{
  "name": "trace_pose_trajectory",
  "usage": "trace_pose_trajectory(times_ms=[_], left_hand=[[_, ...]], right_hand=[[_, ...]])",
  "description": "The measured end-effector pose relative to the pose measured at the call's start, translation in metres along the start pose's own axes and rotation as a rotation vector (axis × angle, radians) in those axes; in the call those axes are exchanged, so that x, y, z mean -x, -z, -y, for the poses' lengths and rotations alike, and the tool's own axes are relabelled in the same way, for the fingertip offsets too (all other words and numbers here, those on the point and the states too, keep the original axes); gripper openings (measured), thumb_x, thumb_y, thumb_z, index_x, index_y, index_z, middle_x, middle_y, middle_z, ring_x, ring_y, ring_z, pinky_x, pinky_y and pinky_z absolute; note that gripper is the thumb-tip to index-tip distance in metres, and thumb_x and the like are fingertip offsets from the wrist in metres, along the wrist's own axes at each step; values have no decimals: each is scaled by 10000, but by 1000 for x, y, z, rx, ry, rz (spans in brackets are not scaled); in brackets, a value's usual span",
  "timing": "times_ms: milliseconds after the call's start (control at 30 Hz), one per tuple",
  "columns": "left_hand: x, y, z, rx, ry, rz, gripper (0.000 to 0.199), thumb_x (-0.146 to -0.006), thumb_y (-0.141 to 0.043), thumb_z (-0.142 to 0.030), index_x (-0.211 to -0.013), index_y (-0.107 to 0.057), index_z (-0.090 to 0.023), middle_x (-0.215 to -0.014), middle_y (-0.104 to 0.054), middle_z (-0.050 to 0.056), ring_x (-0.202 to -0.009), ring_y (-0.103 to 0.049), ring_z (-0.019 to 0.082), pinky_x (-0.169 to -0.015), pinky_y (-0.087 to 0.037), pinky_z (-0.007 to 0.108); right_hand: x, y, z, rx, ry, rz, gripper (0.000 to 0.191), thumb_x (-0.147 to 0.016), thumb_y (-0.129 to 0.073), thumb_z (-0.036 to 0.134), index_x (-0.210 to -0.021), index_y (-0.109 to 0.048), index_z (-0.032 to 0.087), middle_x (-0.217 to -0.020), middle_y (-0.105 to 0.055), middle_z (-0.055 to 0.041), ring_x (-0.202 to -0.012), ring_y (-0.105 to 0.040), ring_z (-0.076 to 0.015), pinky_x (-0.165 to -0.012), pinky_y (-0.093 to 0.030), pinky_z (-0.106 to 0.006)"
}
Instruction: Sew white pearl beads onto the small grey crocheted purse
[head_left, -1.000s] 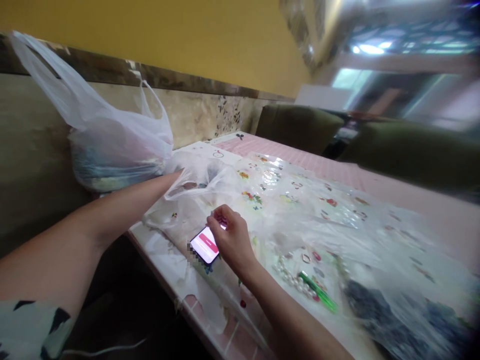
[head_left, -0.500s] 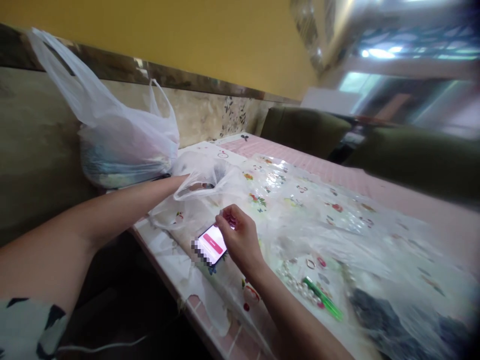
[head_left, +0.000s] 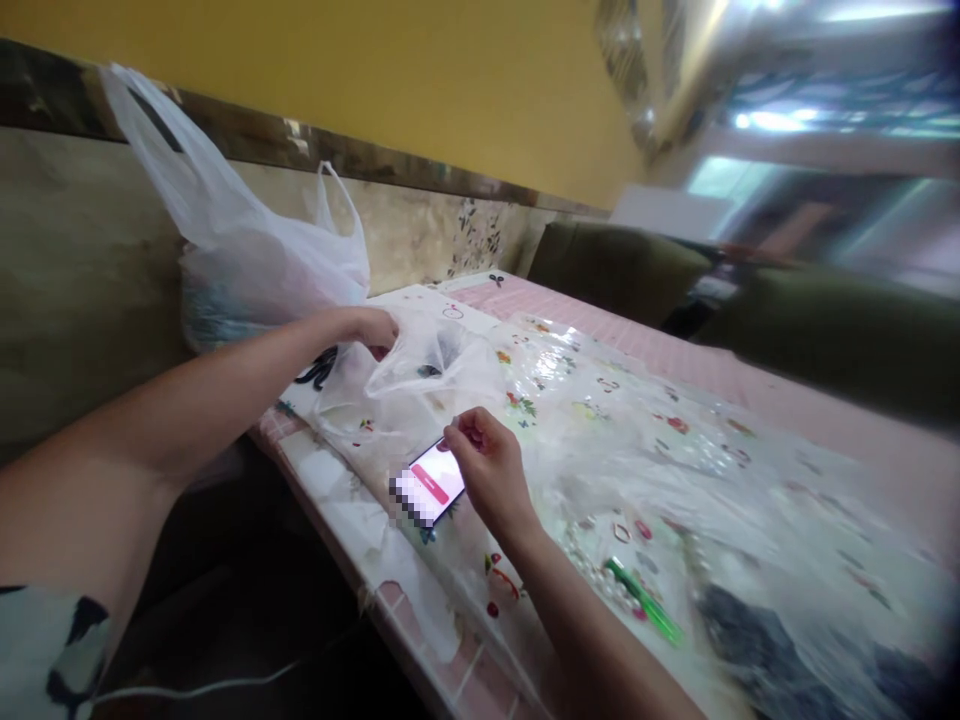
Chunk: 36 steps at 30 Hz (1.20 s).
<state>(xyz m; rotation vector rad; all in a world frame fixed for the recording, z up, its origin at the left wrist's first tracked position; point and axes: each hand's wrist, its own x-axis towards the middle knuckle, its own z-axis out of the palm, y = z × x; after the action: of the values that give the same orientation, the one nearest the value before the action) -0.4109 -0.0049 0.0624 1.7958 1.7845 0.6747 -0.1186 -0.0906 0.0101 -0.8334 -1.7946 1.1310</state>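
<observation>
My left hand [head_left: 377,330] is at the near-left rim of a thin clear plastic bag [head_left: 420,370], its fingers curled on the film. Part of the fingertips is hidden. Something dark shows inside the bag's mouth. Over the upper edge of a phone [head_left: 431,488], my right hand [head_left: 489,450] is closed in a pinch. A tiny pale bit shows at its fingertips, too small to name. The phone lies flat with a lit white screen and a red button.
A fuller white plastic bag [head_left: 277,260] stands against the wall. Right of my forearm lie a green pen-like stick [head_left: 643,602], a string of white beads [head_left: 596,565] and dark bundles [head_left: 765,640] under clear film. Green seats [head_left: 615,265] line the far side.
My left hand has come up from within the clear bag to its rim, and a black item beside it now shows. My right hand stays pinched over the phone. The view has shifted slightly.
</observation>
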Motion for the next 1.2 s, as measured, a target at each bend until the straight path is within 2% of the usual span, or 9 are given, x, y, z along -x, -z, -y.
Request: trace_pose_trajectory(times_ms=[167, 333, 467, 600, 733, 833, 933, 1100, 1200], left_hand=[[32, 16, -21, 204, 340, 164, 58, -642, -712, -137, -624, -685, -185, -560, -630, 42, -562, -540, 161, -581, -452, 298], [50, 30, -42, 302, 591, 175, 104, -689, -789, -142, -715, -699, -188, -615, -657, 42, -594, -567, 179, -532, -435, 278], [58, 54, -53, 275, 562, 260, 88, -798, -744, -242, -799, -703, -164, -619, -630, 22, -555, -506, 130, -502, -412, 230], [69, 72, -69, 325, 350, 257, 188, -900, -630, -301, -783, -661, -157, -562, -543, 4, -497, -419, 104, -464, -380, 217], [84, 47, -92, 460, 88, 225, 250, -896, -628, -421, -824, -632, -181, -715, -656, 23, -599, -530, 115, -536, -451, 229], [90, 4, -102, 465, 32, 374, 348, -820, -694, -522, -868, -651, -180, -1114, -727, 113, -1034, -656, 256, -821, -548, 373], [81, -32, -93, 399, 90, 455, 421, -759, -718, -573, -902, -700, -177, -1210, -702, 156, -1164, -623, 314, -932, -519, 413], [45, -44, -49, 187, 333, 8, 350, -679, -745, -509, -812, -676, -192, -1116, -729, 116, -1169, -607, 321, -936, -500, 398], [33, -28, -30, 198, 332, -103, 333, -721, -709, -493, -764, -630, -173, -949, -733, 95, -1124, -606, 296, -963, -476, 392]], right_hand=[[-2, 3, 0, -148, -69, 14, 127, -789, -597, 284, -718, -549, 190, -668, -581, 9, -675, -626, -168, -672, -480, -308], [0, 10, 11, -189, -105, -5, 165, -780, -625, 327, -746, -545, 187, -700, -568, 13, -689, -664, -176, -607, -503, -294], [8, 27, 26, -213, -53, -56, 172, -785, -628, 338, -766, -542, 190, -740, -559, 18, -690, -662, -159, -533, -482, -254], [27, 57, 35, -177, 1, -143, 167, -800, -631, 325, -775, -542, 186, -751, -564, 18, -691, -668, -155, -549, -490, -256], [63, 87, 32, -123, -26, -187, 158, -817, -636, 311, -783, -540, 191, -702, -559, 20, -678, -660, -164, -549, -486, -266], [96, 103, 26, -39, -18, -191, 166, -848, -622, 319, -776, -539, 195, -700, -557, 16, -672, -634, -157, -583, -495, -280], [128, 117, 17, 64, -3, -167, 176, -877, -603, 327, -775, -539, 197, -716, -553, 10, -672, -608, -150, -619, -503, -289], [155, 141, -1, 141, -30, -194, 198, -909, -583, 355, -791, -547, 199, -727, -562, 2, -683, -613, -158, -626, -496, -291], [158, 153, -12, 131, -74, -252, 218, -906, -594, 381, -795, -550, 198, -719, -581, -3, -675, -620, -164, -613, -486, -290]])
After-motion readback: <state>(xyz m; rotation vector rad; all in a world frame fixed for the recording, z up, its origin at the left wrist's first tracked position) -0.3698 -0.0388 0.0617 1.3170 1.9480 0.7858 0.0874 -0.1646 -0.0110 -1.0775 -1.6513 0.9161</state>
